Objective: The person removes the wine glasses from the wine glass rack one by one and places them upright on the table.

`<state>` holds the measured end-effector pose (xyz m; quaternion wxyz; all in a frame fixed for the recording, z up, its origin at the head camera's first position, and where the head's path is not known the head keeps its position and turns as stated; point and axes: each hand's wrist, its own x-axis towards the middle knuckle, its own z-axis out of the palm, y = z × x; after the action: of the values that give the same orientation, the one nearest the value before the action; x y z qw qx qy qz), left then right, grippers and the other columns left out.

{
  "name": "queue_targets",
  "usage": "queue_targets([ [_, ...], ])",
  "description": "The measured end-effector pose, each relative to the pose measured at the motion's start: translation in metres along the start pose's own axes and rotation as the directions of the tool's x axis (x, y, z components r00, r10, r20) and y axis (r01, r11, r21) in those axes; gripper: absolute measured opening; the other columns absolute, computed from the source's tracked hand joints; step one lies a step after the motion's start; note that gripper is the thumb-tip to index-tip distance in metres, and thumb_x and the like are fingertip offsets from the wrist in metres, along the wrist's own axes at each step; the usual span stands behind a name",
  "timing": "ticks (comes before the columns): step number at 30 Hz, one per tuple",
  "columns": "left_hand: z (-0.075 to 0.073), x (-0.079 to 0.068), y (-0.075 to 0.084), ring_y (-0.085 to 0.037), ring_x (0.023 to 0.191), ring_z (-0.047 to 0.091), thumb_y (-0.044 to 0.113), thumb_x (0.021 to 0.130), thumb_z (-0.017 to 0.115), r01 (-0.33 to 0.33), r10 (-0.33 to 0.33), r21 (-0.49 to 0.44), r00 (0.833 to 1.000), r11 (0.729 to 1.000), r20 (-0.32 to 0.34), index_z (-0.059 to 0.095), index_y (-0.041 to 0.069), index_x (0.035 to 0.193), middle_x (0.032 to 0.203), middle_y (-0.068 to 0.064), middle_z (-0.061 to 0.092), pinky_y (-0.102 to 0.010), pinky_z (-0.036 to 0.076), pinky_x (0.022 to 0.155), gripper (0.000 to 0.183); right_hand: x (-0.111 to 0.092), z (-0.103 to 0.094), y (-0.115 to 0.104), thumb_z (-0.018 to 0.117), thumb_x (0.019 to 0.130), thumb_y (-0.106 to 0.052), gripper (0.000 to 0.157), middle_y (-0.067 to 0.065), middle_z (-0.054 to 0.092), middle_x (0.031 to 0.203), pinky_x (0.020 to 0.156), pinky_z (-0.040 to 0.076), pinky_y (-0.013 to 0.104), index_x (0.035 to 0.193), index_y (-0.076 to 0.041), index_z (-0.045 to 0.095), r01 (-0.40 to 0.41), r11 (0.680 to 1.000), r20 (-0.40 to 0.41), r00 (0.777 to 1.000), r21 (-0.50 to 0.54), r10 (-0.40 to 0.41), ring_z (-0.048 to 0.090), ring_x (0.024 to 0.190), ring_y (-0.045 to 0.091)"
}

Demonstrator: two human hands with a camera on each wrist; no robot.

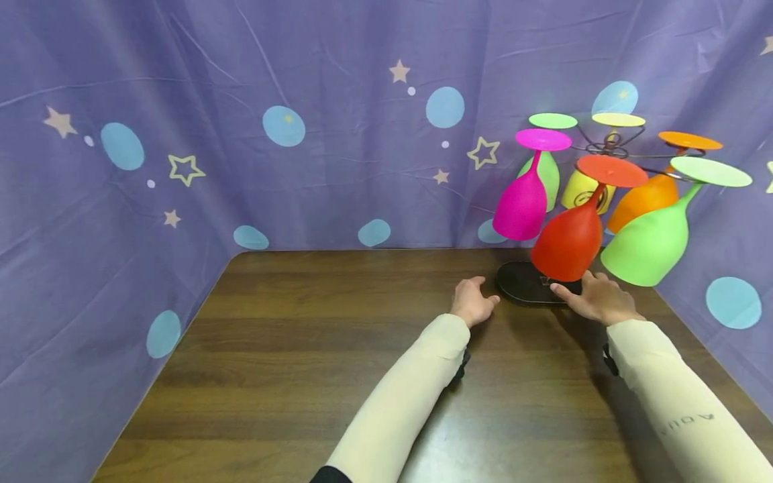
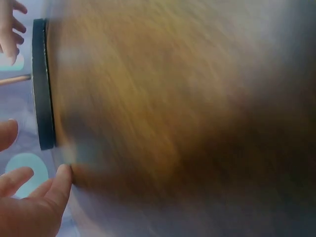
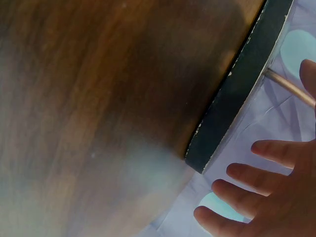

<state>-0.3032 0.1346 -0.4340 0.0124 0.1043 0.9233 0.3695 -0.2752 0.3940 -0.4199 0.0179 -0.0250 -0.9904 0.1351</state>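
A wire glass rack [image 1: 611, 149] stands at the back right on a black oval base [image 1: 516, 282]. Upside down on it hang several plastic goblets, among them a magenta goblet [image 1: 523, 204], a red goblet [image 1: 568, 245] and a light green goblet [image 1: 649, 245]. My left hand [image 1: 473, 302] is just left of the base, thumb and fingers apart, holding nothing. At the base's right end, under the green goblet, is my right hand [image 1: 604, 300], its fingers [image 3: 242, 197] spread and nothing gripped. The right wrist view shows a thin metal rod [image 3: 289, 88] rising from the base.
Behind the goblets in front hang an orange goblet [image 1: 646, 201], a yellow goblet [image 1: 588, 191] and another green goblet [image 1: 548, 178]. The wooden table [image 1: 314, 349] reaches back to a purple curtain [image 1: 338, 134] with stars and blue dots, which also closes off both sides.
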Motion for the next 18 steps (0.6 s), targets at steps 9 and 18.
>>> queue_targets([
  [9, 0.016, 0.004, 0.016, -0.017, 0.13, 0.044, 0.019, 0.094, 0.057, -0.084, 0.085, -0.013, 0.989, 0.996, 0.123, 0.051, 0.009, 0.138, 0.138, -0.005, 0.052, -0.021, 0.033, 0.105, 0.046, 0.006, 0.003, 0.01, 0.046, 0.088, -0.065, 0.078, 0.027, 0.063, 0.088, 0.061, 0.047, 0.062, 0.118, 0.006, 0.048, -0.023, 0.999, -0.015, 1.0, 0.042, 0.024, 0.06, 0.089, 0.051],
  [18, 0.027, 0.005, 0.023, -0.019, 0.134, 0.039, 0.022, 0.095, 0.054, -0.122, 0.109, 0.056, 0.975, 0.991, 0.193, 0.05, 0.009, 0.139, 0.146, -0.01, 0.042, -0.021, 0.03, 0.107, 0.046, 0.015, 0.005, 0.019, 0.055, 0.092, -0.043, 0.068, 0.04, 0.05, 0.114, 0.086, 0.04, 0.066, 0.118, 0.017, 0.041, -0.084, 0.991, 0.004, 0.996, 0.104, 0.084, 0.048, 0.105, 0.056],
])
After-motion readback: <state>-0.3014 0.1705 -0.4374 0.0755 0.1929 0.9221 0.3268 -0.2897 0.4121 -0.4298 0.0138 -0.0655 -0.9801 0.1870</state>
